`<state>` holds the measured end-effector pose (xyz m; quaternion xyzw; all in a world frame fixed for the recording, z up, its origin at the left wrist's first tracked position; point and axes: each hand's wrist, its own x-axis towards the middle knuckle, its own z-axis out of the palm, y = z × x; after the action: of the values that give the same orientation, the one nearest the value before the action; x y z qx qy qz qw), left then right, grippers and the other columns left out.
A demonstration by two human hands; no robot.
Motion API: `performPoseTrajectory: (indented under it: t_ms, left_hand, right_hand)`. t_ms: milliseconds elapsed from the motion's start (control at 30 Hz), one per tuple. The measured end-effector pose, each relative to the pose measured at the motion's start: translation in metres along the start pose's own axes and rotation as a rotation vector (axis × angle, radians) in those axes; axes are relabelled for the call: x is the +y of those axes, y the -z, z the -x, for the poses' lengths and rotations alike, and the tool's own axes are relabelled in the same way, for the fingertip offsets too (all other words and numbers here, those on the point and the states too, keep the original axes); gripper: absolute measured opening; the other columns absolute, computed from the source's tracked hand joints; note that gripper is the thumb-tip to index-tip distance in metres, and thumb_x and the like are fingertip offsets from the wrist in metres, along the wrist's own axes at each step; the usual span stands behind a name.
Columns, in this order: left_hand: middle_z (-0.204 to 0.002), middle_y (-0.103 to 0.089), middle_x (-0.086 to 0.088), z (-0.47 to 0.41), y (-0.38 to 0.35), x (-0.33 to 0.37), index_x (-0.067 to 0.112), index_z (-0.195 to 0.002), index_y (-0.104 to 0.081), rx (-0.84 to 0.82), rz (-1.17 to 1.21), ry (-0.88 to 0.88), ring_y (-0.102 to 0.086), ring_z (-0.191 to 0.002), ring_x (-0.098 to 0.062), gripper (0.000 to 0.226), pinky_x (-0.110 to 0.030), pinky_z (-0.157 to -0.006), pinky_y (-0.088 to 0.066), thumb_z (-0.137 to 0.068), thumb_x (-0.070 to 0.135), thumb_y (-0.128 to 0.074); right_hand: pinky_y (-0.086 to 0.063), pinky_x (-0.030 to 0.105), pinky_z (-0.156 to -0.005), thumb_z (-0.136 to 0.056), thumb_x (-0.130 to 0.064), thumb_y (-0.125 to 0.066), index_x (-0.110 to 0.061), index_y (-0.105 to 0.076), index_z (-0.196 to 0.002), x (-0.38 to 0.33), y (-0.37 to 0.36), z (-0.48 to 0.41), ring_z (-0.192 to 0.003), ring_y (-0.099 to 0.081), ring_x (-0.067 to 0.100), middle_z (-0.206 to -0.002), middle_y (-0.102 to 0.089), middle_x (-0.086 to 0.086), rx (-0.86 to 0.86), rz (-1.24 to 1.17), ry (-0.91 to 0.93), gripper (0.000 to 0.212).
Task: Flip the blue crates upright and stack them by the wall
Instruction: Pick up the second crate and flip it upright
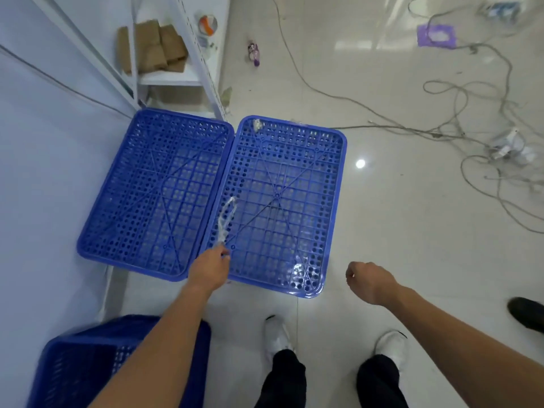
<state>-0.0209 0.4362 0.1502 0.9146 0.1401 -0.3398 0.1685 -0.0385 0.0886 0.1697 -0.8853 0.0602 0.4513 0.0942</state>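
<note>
Two blue perforated crates lie upside down side by side on the floor, bottoms facing up: one (153, 192) against the white wall, the other (288, 201) to its right. A third blue crate (88, 363) sits upright at the lower left, partly hidden by my left forearm. My left hand (210, 267) hovers over the near edge where the two flipped crates meet, pinching a crumpled strip of clear plastic film (226, 219) that trails up over the right crate. My right hand (372, 282) is curled shut in the air to the right of that crate, holding nothing.
White shelving (176, 78) with cardboard pieces stands behind the crates. Loose cables (441, 131) sprawl across the tiled floor at right, with a small bottle (254, 53) and a purple mat (436, 35) further back. My white shoes (278, 337) and another person's dark shoe (527, 313) are near.
</note>
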Motion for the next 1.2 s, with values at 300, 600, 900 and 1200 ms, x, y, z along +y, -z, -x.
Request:
performPoseTrajectory:
  t_ms: [300,600,900,1200]
  left_hand:
    - [-0.161,-0.022,-0.010,-0.116,-0.088,-0.033,0.017,-0.154,-0.024,-0.092,-0.188,-0.025,-0.029,-0.144,-0.032,0.060,-0.048,-0.113,-0.035,-0.102,0.041,-0.044]
    - [-0.166,0.008,-0.006,-0.113,-0.111,-0.027,0.030,-0.156,-0.012,-0.115,-0.329,-0.007,0.004,-0.152,-0.032,0.069,-0.051,-0.117,-0.029,-0.098,0.059,-0.036]
    - [-0.158,-0.030,0.000,-0.104,-0.095,-0.014,0.025,-0.149,-0.035,0.117,-0.249,-0.120,-0.050,-0.126,-0.027,0.045,-0.043,-0.095,-0.050,-0.104,0.032,-0.039]
    - [-0.157,-0.029,-0.015,-0.100,-0.149,0.049,0.025,-0.157,-0.009,-0.061,0.024,0.200,-0.044,-0.134,-0.037,0.075,-0.049,-0.104,-0.042,-0.097,0.050,-0.048]
  right_hand:
    - [-0.049,0.043,-0.089,-0.098,-0.025,-0.043,-0.003,-0.041,-0.127,-0.022,-0.067,-0.161,-0.104,-0.061,0.037,-0.116,-0.060,0.018,0.066,-0.435,-0.199,0.037]
    - [-0.046,0.046,-0.093,-0.105,-0.032,-0.035,0.006,-0.030,-0.138,-0.022,-0.062,-0.211,-0.113,-0.057,0.044,-0.128,-0.056,0.029,0.187,-0.497,-0.301,0.050]
    - [-0.043,0.044,-0.091,-0.098,-0.020,-0.046,0.006,-0.010,-0.148,0.003,-0.052,-0.211,-0.114,-0.055,0.045,-0.128,-0.057,0.028,0.214,-0.370,-0.235,0.066]
    - [-0.044,0.045,-0.086,-0.098,-0.021,-0.046,-0.001,-0.026,-0.139,0.116,-0.042,-0.192,-0.111,-0.057,0.044,-0.126,-0.057,0.026,0.243,-0.305,-0.271,0.050]
